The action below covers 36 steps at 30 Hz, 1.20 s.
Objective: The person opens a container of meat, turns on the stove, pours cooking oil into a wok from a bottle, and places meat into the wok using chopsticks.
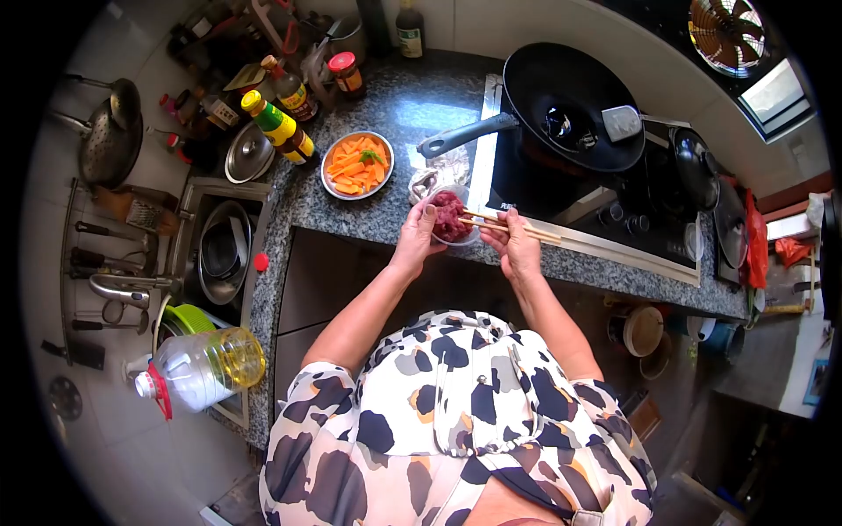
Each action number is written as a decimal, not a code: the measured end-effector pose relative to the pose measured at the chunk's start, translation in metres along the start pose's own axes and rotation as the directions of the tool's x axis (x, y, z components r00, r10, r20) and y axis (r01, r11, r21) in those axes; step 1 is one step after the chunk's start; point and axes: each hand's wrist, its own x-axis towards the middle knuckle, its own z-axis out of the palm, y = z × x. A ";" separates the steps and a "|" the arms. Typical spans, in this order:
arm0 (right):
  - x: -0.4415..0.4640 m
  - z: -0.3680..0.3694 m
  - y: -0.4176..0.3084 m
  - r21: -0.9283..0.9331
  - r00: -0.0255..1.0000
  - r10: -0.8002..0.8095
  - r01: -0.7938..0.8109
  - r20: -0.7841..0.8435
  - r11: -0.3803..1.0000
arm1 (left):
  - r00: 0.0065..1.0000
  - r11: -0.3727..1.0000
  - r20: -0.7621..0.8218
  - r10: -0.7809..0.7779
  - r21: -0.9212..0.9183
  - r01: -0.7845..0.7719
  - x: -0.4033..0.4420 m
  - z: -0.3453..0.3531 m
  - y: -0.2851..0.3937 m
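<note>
My left hand (pixel 416 238) grips the side of a small clear bowl (pixel 462 241) at the counter's front edge. Raw red meat (pixel 448 216), cut small, fills the bowl. Between the fingers of my right hand (pixel 518 248) is a pair of chopsticks (pixel 537 233), their tips down in the meat. Just behind the bowl lies a crumpled cloth or bag (pixel 441 175). A plate (pixel 353 194) of sliced carrots (pixel 355 167), with a bit of green on top, stands to the left. The wok (pixel 570 83) sits on the stove at the right, its handle pointing left.
Sauce bottles (pixel 282 127) and a red-lidded jar (pixel 347 74) stand at the back left. A sink (pixel 254 197) holds metal bowls, with a large oil bottle (pixel 210 368) in front. A spatula (pixel 622 123) rests in the wok; a black lid (pixel 695 171) is right of it.
</note>
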 end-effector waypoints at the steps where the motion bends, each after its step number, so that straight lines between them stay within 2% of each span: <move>1: 0.000 0.001 0.003 0.042 0.999 0.017 -0.016 -0.035 0.999 | 0.999 1.000 -0.039 -0.005 0.001 0.005 0.001 0.000 -0.002; 4: 0.007 -0.003 0.009 0.084 0.997 0.018 -0.012 -0.076 0.996 | 0.991 0.999 -0.128 -0.037 -0.008 0.036 0.003 0.000 -0.005; 5: 0.008 -0.004 0.009 -0.006 0.998 -0.050 0.050 -0.050 0.999 | 0.989 0.998 -0.137 -0.061 -0.020 0.059 0.004 0.000 -0.005; 8: 0.009 0.001 -0.003 -0.241 0.966 -0.153 0.202 0.208 0.949 | 0.981 0.993 -0.157 -0.116 -0.019 0.114 0.015 -0.004 -0.007; 10: 0.020 0.007 0.000 -0.331 0.937 -0.238 0.316 0.254 0.889 | 0.982 0.991 -0.134 -0.134 0.007 0.136 0.031 -0.007 -0.004; 13: 0.035 0.022 0.003 -0.491 0.877 -0.328 0.471 0.351 0.733 | 0.973 0.995 -0.215 -0.081 0.032 0.090 0.066 -0.008 0.003; 17: 0.060 0.049 0.011 -0.544 0.738 -0.483 0.674 0.471 0.499 | 0.944 1.000 -0.329 -0.029 -0.012 0.026 0.121 -0.019 0.008; 19: 0.071 0.056 0.012 -0.497 0.736 -0.522 0.677 0.432 0.542 | 0.925 1.000 -0.379 0.030 0.013 -0.027 0.132 -0.012 0.019; 22: 0.071 0.052 -0.004 -0.523 0.768 -0.510 0.638 0.387 0.565 | 0.853 0.974 -0.510 0.113 0.224 0.006 0.144 -0.006 0.024; 23: 0.068 0.050 -0.010 -0.538 0.785 -0.497 0.617 0.369 0.575 | 0.857 0.897 -0.475 0.199 0.441 0.036 0.147 -0.009 0.023; 25: 0.061 0.048 -0.021 -0.481 0.812 -0.468 0.583 0.348 0.655 | 0.873 0.599 -0.349 0.339 0.796 0.086 0.156 -0.021 0.016; 27: 0.054 0.050 -0.034 -0.443 0.832 -0.437 0.552 0.342 0.706 | 0.907 0.615 -0.303 0.293 0.786 0.063 0.164 -0.024 0.004; 28: 0.055 0.049 -0.037 -0.465 0.811 -0.462 0.585 0.360 0.664 | 0.923 0.621 -0.276 0.269 0.782 0.053 0.167 -0.023 -0.002; 29: 0.057 0.048 -0.040 -0.487 0.789 -0.485 0.614 0.376 0.621 | 0.922 0.752 -0.323 0.213 0.656 0.056 0.169 -0.021 -0.010; 32: 0.056 0.050 -0.050 -0.519 0.733 -0.534 0.677 0.421 0.522 | 0.917 0.919 -0.377 0.125 0.392 0.035 0.136 0.006 0.004; 33: 0.054 0.052 -0.053 -0.519 0.704 -0.554 0.707 0.444 0.481 | 0.924 0.922 -0.342 0.173 0.385 -0.030 0.136 0.004 0.002; 36: 0.057 0.053 -0.055 -0.536 0.634 -0.587 0.762 0.503 0.364 | 0.927 0.948 -0.321 0.193 0.304 -0.092 0.131 0.003 -0.007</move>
